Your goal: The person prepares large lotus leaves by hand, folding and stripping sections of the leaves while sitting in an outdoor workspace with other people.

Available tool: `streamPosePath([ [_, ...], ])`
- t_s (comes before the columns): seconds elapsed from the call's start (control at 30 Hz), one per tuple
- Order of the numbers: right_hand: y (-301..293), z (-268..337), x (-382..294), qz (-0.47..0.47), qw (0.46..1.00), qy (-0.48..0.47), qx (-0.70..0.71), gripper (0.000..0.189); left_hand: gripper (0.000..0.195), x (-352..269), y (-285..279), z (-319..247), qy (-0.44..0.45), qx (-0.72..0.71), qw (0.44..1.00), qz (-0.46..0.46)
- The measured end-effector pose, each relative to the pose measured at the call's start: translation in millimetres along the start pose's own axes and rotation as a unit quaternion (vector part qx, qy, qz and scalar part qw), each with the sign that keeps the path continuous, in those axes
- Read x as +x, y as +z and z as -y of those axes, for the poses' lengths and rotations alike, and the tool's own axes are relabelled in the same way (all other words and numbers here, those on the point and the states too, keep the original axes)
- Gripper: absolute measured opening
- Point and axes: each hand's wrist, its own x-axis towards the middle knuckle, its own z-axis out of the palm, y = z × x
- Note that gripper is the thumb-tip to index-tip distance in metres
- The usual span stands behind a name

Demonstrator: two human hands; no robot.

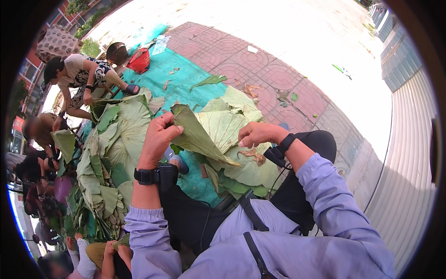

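Note:
My left hand [158, 137] pinches the edge of a folded green lotus leaf [200, 137] between thumb and fingers. The leaf's narrow end points down to the right, over a stack of flat, pale green lotus leaves [228, 117]. To the right, my right hand [261, 134] hovers above that stack with its fingers curled in, and no leaf shows in its grasp. A brown, withered leaf piece [256, 156] lies below it. Left of my left hand spreads a large heap of lotus leaves [127, 129]. Both wrists wear black strapped devices.
Several people sit around the heap on the left, some handling leaves. A teal ground sheet [167, 75] covers part of the red paving [240, 57]. On the sheet's far side stands a red bag [139, 61]. A corrugated metal wall [406, 139] runs along the right.

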Motion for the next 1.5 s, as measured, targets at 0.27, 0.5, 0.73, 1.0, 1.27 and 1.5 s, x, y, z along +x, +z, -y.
streamPosePath([
  [0.27,26.1,-73.6,27.0,-0.041,0.994,0.093,-0.05,0.03,0.004,-11.1,3.3,14.8,-0.03,-0.069,0.996,-0.041],
  [0.5,-31.3,-51.5,20.4,-0.297,0.926,0.121,-0.199,0.022,0.009,-8.7,11.3,13.2,-0.034,-0.128,0.99,-0.04],
  [0.73,9.9,-80.8,33.2,0.109,0.975,0.116,-0.156,0.027,0.013,-2.7,16.5,12.8,-0.046,-0.125,0.991,-0.015],
  [1.0,-40.6,-24.2,23.2,-0.319,0.925,0.019,-0.206,0.021,0.012,-6.7,17.5,-5.5,-0.006,-0.079,0.997,0.013],
  [1.27,-48.7,105.8,-8.8,-0.184,0.914,-0.349,-0.098,0.05,0.012,4.5,18.8,-34.2,0.009,-0.115,0.99,0.081],
  [1.5,-46.2,167.2,-16.0,-0.156,0.854,-0.39,-0.308,0.036,0.018,19.0,11.3,-61.8,0.052,-0.1,0.99,0.082],
])
